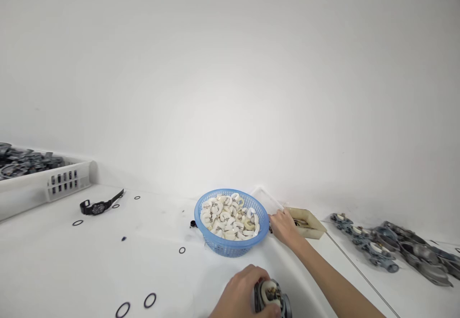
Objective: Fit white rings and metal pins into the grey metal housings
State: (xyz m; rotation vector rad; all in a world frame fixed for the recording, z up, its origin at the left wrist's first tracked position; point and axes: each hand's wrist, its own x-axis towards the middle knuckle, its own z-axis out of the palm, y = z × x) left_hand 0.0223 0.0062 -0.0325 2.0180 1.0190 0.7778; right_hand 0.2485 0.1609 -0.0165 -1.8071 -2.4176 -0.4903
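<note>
"Containers first: what is held in each?"

"In the blue basket (230,249), white and cream ring-like pieces (230,217) are heaped near the rim. In the white crate (68,186) at far left, dark grey parts (28,161) are piled. In the beige tray (313,232), just right of the basket, a few thin pieces can be seen (too small to be identified)."

"And the grey housing (271,290)?"

"It is held at the bottom centre, nearer than the basket, by the left hand (243,289); its left side is wrapped by the fingers. Its open face, lined by a cream ring, is turned upward. The long axis cannot be told, since the body is partly covered and cut off by the lower edge."

"The right hand (283,225)?"

"It is stretched out between basket and tray, fingers curled; whether anything is pinched there cannot be told."
</note>
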